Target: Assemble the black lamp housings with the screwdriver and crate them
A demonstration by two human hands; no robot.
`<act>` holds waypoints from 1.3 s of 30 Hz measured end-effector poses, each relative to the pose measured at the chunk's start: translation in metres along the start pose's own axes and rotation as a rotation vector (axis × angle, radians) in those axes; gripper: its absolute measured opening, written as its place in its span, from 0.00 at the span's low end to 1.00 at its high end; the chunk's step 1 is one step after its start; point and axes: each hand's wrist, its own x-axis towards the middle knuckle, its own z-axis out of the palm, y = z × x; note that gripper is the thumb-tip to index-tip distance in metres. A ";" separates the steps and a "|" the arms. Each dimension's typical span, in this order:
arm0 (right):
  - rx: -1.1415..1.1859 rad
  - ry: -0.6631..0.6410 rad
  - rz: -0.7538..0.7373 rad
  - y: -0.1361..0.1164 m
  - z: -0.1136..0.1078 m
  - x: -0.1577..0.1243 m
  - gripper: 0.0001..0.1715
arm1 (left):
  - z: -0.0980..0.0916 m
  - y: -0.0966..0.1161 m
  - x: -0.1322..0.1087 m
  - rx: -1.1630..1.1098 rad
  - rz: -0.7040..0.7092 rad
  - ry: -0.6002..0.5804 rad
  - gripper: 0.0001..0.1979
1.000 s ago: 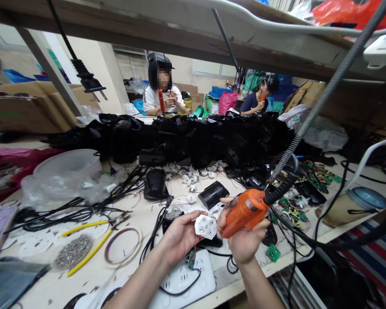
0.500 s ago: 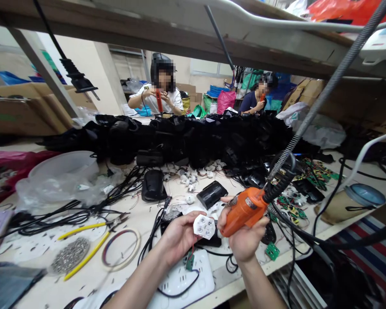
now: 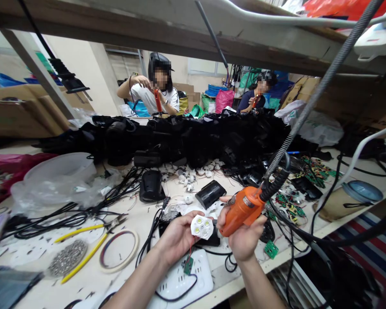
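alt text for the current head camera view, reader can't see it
A person's left hand holds a small white part beside an orange tool gripped in the right hand. Yellow-handled pliers and a tape roll lie on the cluttered bench; two other people appear beyond.

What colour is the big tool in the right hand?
The tool is orange; it shows best in the head view.

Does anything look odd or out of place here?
Two things, perhaps. Upper left, a black plug dangles in mid-air, plugged into nothing. A small green circuit board lies near the front edge of the table, apart from the other boards farther back.
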 end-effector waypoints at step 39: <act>-0.087 0.053 0.018 -0.011 -0.011 0.003 0.45 | 0.011 -0.013 0.006 1.699 0.710 -0.046 0.05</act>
